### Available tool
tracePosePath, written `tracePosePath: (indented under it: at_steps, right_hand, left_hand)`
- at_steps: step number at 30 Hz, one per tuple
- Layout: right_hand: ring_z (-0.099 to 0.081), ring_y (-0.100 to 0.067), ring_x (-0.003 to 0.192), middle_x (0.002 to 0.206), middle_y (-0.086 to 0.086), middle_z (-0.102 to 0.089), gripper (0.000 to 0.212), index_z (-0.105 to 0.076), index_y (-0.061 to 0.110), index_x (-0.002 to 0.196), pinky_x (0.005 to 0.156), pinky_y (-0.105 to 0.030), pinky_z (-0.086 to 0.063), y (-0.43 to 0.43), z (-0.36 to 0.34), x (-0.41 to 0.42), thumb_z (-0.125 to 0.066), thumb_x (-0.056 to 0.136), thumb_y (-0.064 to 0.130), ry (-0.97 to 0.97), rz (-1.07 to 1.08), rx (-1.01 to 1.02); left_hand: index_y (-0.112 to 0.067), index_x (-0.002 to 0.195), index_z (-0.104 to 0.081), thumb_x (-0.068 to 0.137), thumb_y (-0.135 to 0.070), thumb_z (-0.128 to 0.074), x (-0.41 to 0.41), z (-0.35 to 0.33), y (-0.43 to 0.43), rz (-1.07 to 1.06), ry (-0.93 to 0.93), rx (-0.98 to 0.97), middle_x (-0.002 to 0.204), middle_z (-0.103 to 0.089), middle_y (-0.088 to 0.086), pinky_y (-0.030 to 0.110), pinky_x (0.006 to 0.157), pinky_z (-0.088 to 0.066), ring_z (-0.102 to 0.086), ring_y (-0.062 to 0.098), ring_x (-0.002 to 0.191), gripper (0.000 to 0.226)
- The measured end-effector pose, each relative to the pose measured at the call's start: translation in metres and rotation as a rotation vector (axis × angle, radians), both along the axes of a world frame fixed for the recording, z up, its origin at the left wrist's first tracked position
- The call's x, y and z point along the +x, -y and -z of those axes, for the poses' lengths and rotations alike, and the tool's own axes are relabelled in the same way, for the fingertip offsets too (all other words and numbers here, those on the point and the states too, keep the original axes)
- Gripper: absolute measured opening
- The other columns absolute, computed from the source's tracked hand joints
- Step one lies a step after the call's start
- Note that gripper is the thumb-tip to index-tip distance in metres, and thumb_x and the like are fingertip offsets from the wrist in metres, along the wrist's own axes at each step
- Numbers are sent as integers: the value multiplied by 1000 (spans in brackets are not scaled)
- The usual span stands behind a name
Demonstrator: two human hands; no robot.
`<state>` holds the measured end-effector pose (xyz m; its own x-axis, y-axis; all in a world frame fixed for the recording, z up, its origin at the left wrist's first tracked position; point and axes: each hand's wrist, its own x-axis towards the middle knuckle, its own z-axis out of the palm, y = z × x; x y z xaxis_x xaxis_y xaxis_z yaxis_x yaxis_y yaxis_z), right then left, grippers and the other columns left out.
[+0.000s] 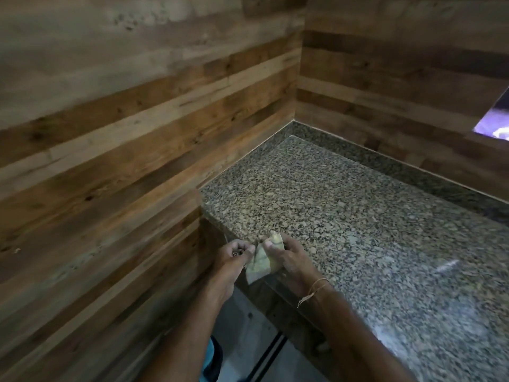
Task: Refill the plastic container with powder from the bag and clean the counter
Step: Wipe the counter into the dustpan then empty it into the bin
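A small pale yellowish bag (pixel 260 264) is held between both hands at the near left corner of the speckled granite counter (pixel 344 216). My left hand (pixel 234 257) pinches the bag's left top edge with its fingers curled shut. On the right side my right hand (pixel 286 257) grips the bag, thumb pressed on its front. The bag hangs partly over the counter's front edge. No plastic container is in view. The picture is blurred, so the bag's opening cannot be made out.
Wood-plank walls (pixel 124 133) close in on the left and at the back of the counter. A bright opening (pixel 495 119) shows at the far right. Below the counter edge lies a pale floor (pixel 242 340).
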<state>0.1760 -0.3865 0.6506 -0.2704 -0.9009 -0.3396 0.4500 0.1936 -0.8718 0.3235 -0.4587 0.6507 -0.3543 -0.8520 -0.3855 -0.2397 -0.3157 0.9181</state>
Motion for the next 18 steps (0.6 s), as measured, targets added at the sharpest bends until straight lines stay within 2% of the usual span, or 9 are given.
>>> tracePosePath:
  at_steps: [3,5,7,9,11,13,15,17,18]
  right_hand:
    - [-72,-29,83,96,-16,-74,24,-66,-2,110,69,-39,-61,13,6,-22,-71,94,15,52,10,63]
    - [-73,-31,82,96,-18,-75,34,-64,-9,112,63,-36,-60,29,12,-33,-71,95,20,17,37,92]
    - [-73,-31,81,91,-14,-76,31,-68,-5,105,64,-37,-60,49,18,-40,-71,95,23,-68,104,120]
    - [-72,-28,77,89,-12,-76,29,-68,-5,104,64,-38,-61,66,22,-44,-73,93,21,-103,193,163]
    - [-73,-25,75,96,-13,-75,29,-65,-3,111,62,-37,-62,85,27,-48,-72,93,19,-85,265,231]
    - [-74,-26,79,103,-14,-75,24,-63,4,113,62,-34,-62,97,37,-54,-70,94,18,-61,306,313]
    - [-75,-28,85,109,-16,-73,34,-58,3,124,64,-31,-62,105,54,-60,-70,93,13,-52,318,378]
    - [-75,-27,86,113,-15,-69,33,-58,5,124,61,-27,-62,107,71,-59,-69,92,9,-153,311,451]
    - [-72,-24,86,111,-10,-67,24,-60,9,115,59,-22,-60,106,78,-57,-69,93,9,-292,302,492]
  left_hand:
    - [-12,88,-63,101,-19,-62,-22,10,28,-42,-10,22,79,-74,4,31,66,-55,-66,19,76,15]
    - [-10,100,-60,102,-17,-61,-34,17,50,-64,-85,56,92,-73,9,40,75,-57,-68,21,83,7]
    - [-9,118,-55,99,-20,-66,-44,28,72,-63,-211,199,110,-70,13,52,88,-59,-70,28,98,25]
    - [-14,128,-53,88,-28,-79,-54,40,91,-11,-182,336,121,-69,13,58,92,-58,-70,33,108,49]
    - [-17,128,-54,83,-21,-84,-66,54,110,5,-36,311,124,-66,12,47,87,-62,-69,30,108,54]
    - [-16,129,-54,85,-7,-79,-77,67,126,-5,47,187,126,-63,9,35,77,-61,-66,25,109,51]
    - [-18,130,-53,87,-1,-74,-87,80,140,73,97,88,124,-65,9,28,69,-59,-68,21,104,51]
    - [-18,128,-53,87,0,-74,-92,89,148,157,230,-46,116,-65,5,22,64,-53,-66,14,91,50]
    - [-17,125,-54,86,0,-75,-92,92,151,197,307,-141,111,-65,3,18,62,-48,-64,12,86,47]
